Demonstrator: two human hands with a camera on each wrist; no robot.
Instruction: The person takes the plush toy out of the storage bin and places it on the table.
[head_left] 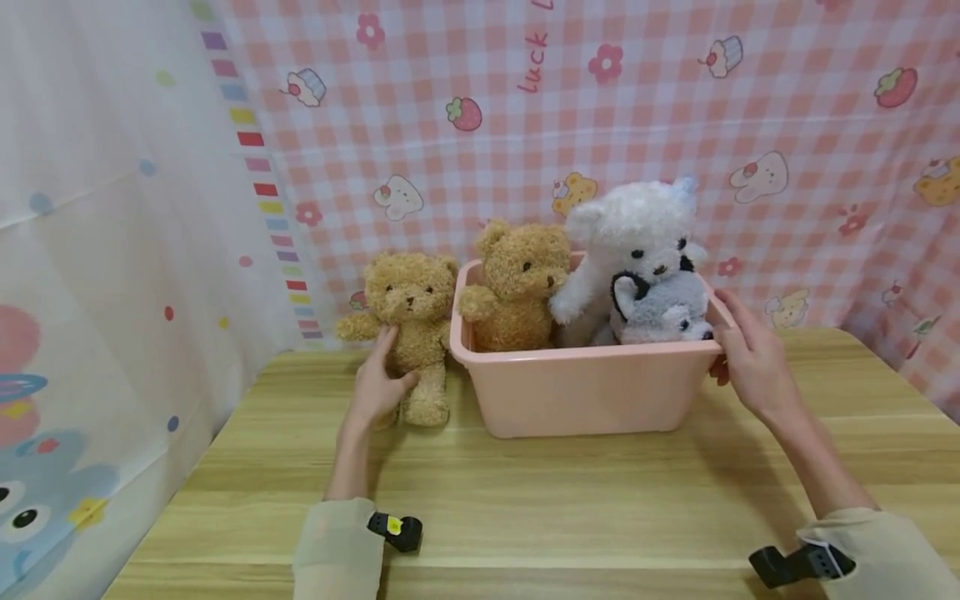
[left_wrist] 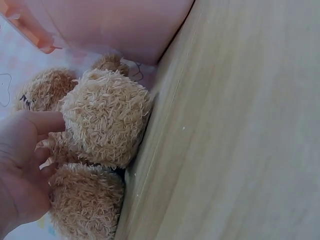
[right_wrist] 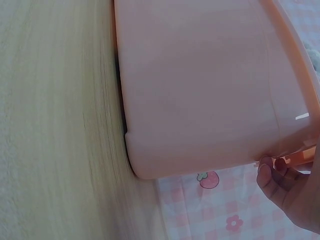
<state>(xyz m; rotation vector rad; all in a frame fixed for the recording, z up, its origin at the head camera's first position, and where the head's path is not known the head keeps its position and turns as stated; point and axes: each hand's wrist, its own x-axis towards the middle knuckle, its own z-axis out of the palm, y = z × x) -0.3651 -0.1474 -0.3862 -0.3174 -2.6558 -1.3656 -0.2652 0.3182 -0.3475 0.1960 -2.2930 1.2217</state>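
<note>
A tan teddy bear (head_left: 420,342) sits on the table just left of a pink plastic bin (head_left: 592,392). My left hand (head_left: 378,385) grips this bear at its side, with the thumb over a leg (left_wrist: 107,117) and the fingertips by its belly. Over at the bin's right end, my right hand (head_left: 757,358) holds the rim, fingers curled beneath it. Inside the bin sit a second tan bear (head_left: 521,287), a white plush toy (head_left: 637,225) and a grey-and-white plush husky (head_left: 660,312). Their lower parts are hidden by the front wall.
The wooden table (head_left: 585,508) stretches out in front of the bin. Right behind it hangs a pink checked cloth (head_left: 465,183), and a white patterned curtain (head_left: 135,250) hangs along the left side.
</note>
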